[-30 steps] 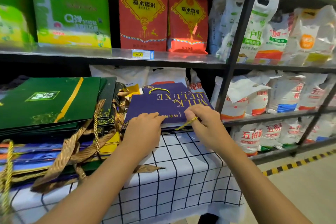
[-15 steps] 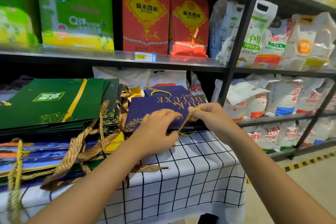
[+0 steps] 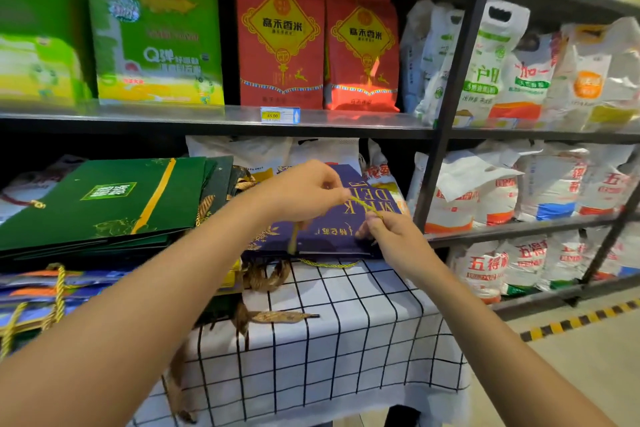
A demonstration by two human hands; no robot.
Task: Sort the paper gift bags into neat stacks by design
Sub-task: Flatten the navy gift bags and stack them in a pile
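I see both bare forearms reaching forward and converging near mid-frame. My left hand [image 3: 304,191] is raised, knuckles up, thumb and forefinger pinched together at its right edge. My right hand [image 3: 391,236] sits lower and just beside it, fingers curled inward, fingertips [image 3: 372,218] pinched tight, wrist angled up toward the left.

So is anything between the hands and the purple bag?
Only its own gold cord handle: left hand and right hand both pinch it, stretched above the purple bag. Nothing else visible lies between them.
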